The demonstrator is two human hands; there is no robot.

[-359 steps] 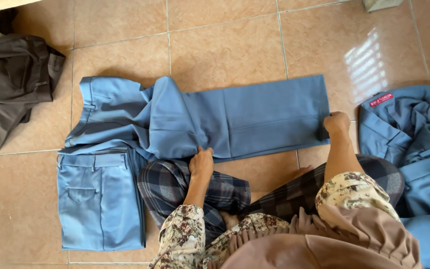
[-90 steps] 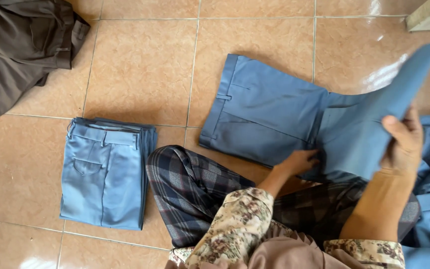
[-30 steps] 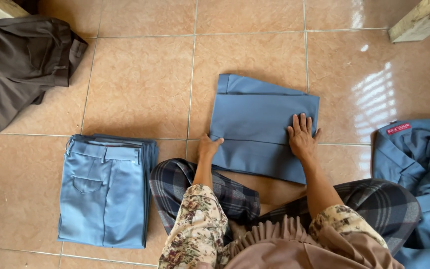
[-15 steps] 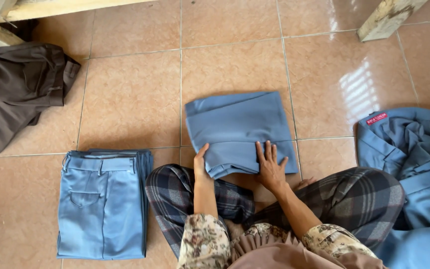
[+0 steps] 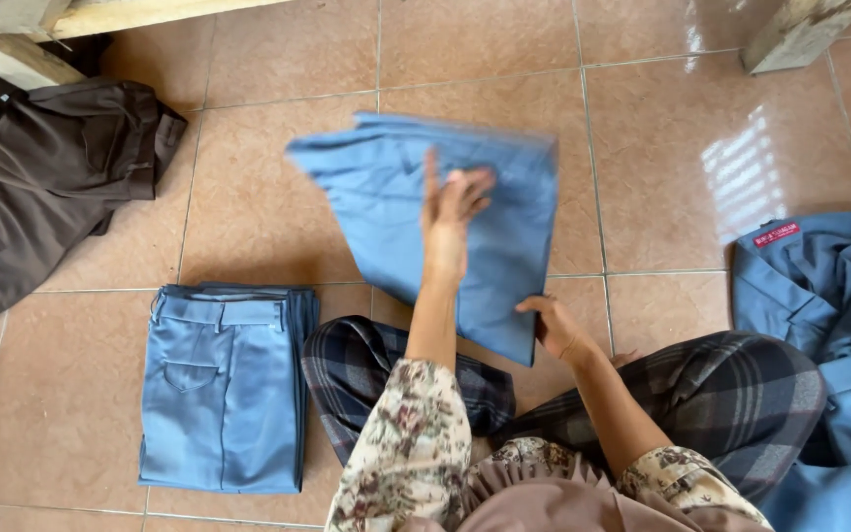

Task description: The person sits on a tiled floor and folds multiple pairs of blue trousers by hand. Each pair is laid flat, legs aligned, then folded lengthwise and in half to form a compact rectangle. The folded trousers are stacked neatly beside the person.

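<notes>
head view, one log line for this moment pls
left hand flat on folded blue trousers | right hand grips near edge | folded pile left

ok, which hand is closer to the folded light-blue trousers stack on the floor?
Left. The left hand lies on top of the lifted blue garment, the side nearer the folded trousers stack. The right hand grips that garment's lower corner, farther off.

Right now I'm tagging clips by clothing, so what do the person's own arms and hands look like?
Both arms wear long sleeves of pale fabric with a floral print in pinks, browns and greens. The left sleeve ends above the wrist; the right sleeve stops further back, baring more of the forearm. The left hand and right hand are bare: no gloves. The fingers show no rings, though blurred.
</notes>
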